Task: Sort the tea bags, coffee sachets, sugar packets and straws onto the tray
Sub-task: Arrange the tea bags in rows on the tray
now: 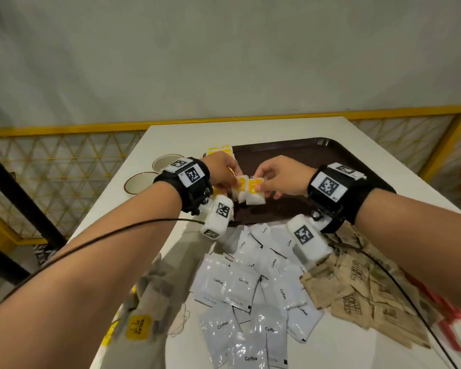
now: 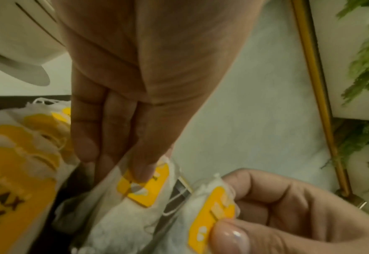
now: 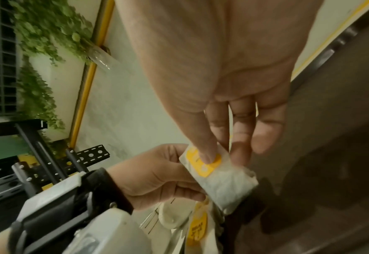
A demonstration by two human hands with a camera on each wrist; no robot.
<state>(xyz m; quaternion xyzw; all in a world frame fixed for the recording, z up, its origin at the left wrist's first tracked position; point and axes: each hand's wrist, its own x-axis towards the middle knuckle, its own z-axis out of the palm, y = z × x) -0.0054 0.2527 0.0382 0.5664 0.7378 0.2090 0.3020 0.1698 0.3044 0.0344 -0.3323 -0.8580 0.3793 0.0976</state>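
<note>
Two hands each hold a tea bag over the tray's near-left corner.

The left hand [image 1: 225, 173] pinches one tea bag [image 1: 238, 189] by its yellow tag, and the right hand [image 1: 282, 179] pinches the other tea bag [image 1: 254, 194] the same way. Both bags hang down, long side up and down, touching each other. The brown tray [image 1: 317, 155] lies right under them, so the move is likely straight down, and both hands are about as near. A few more tea bags [image 1: 220, 150] lie at the tray's far-left edge. On the table [image 1: 330, 350], nearer, lie about a dozen coffee sachets [image 1: 250, 288], with many brown sugar packets [image 1: 357, 288] to their right, too many to count. Red things at the right edge may be straws, too blurred to count. Two cups [image 1: 141, 181] sit on the left.
</note>
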